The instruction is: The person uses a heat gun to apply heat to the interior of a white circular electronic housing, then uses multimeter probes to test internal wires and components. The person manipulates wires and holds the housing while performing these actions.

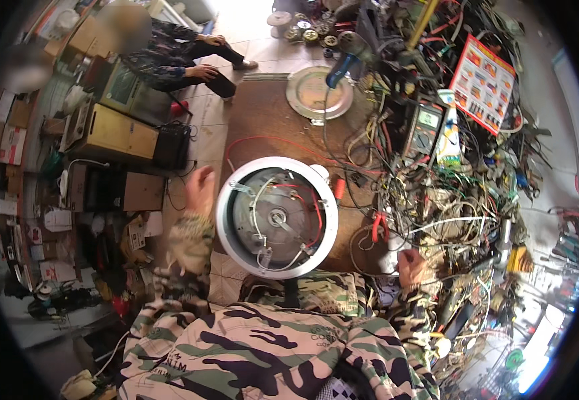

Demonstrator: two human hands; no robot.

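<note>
A round white-rimmed appliance housing (329,223) lies with its inside facing up on a brown wooden table. Inside it, red and white wires run around a metal base with a round fitting at its centre. My left hand (200,190) is raised just left of the housing's rim, apparently apart from it; its fingers are blurred. To the right, at the edge of the cable pile, is my right hand (412,268), its fingers bent and partly indistinct. Red-handled pliers (380,227) lie between that hand and the housing. What the right hand touches is unclear.
A round metal plate (319,93) lies at the table's far end, with a blue-handled tool (344,70) beside it. A multimeter (425,130) rests against tangled cables (456,200) on the right. A seated person (189,60) is at the far left, near stacked old appliances (126,133).
</note>
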